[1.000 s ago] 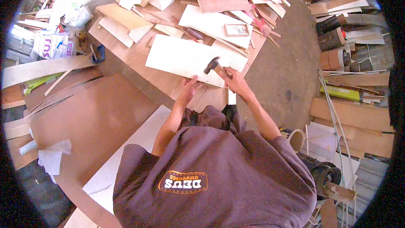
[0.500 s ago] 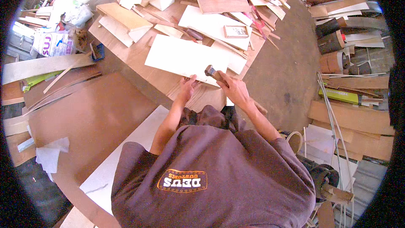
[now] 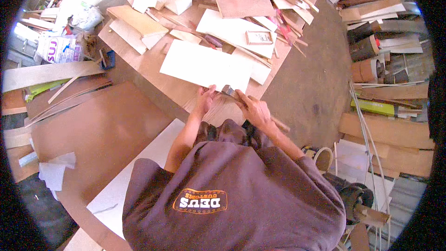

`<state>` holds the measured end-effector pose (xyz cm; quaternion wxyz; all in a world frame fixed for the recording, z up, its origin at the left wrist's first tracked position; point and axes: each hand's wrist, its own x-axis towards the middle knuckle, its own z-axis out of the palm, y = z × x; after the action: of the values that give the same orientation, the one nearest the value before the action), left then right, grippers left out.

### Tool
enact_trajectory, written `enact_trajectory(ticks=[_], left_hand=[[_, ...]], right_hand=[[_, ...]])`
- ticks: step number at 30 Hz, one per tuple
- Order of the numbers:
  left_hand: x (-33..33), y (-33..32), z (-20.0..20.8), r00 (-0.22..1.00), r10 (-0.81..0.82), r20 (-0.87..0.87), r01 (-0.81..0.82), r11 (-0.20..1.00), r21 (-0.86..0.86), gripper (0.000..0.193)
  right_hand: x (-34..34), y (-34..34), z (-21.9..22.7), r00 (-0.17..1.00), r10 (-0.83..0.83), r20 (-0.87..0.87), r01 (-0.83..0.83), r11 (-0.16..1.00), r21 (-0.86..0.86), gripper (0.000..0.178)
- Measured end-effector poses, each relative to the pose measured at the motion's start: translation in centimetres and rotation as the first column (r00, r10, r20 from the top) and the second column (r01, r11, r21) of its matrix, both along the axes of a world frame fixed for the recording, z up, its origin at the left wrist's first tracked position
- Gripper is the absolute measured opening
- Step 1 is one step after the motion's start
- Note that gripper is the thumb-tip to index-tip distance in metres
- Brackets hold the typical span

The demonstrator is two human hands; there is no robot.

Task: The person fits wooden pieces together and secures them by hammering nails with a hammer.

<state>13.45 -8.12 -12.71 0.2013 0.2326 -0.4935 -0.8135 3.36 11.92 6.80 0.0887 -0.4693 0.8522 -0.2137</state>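
Note:
A hammer is in my right hand (image 3: 255,112), its fingers wrapped round the wooden handle. The metal hammer head (image 3: 227,90) is at the near edge of a white board (image 3: 204,65), a short way right of my left fingertips. My left hand (image 3: 206,99) grips that near edge with bent fingers; whether it also pinches something small I cannot tell. Beneath the white board is the plywood worktable (image 3: 155,81), its near corner pointing toward me.
Wood offcuts (image 3: 241,2) are heaped over the table's far half, with a small framed box (image 3: 259,37) and a purple-handled tool (image 3: 213,42) among them. A brown sheet (image 3: 102,125) lies at left. Planks (image 3: 385,128) and a round machine part (image 3: 357,200) stand at right.
My right hand has come down and slightly left, bringing the hammer head from over the board to its near edge. My left hand stays almost where it was.

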Motion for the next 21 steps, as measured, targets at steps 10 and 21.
enact_trajectory(ticks=[10,21], left_hand=[[-1.4,1.4,4.8,0.995,0.05,0.083,-0.081,0.901,0.426,0.046],[-1.5,1.1,4.0,0.995,0.059,0.077,-0.088,0.888,0.451,0.05]], right_hand=[[-0.3,0.0,2.0,0.981,-0.116,0.156,0.137,0.982,-0.132,0.046],[-4.3,-1.0,1.0,0.69,-0.303,0.658,0.482,0.87,-0.105,0.051]])
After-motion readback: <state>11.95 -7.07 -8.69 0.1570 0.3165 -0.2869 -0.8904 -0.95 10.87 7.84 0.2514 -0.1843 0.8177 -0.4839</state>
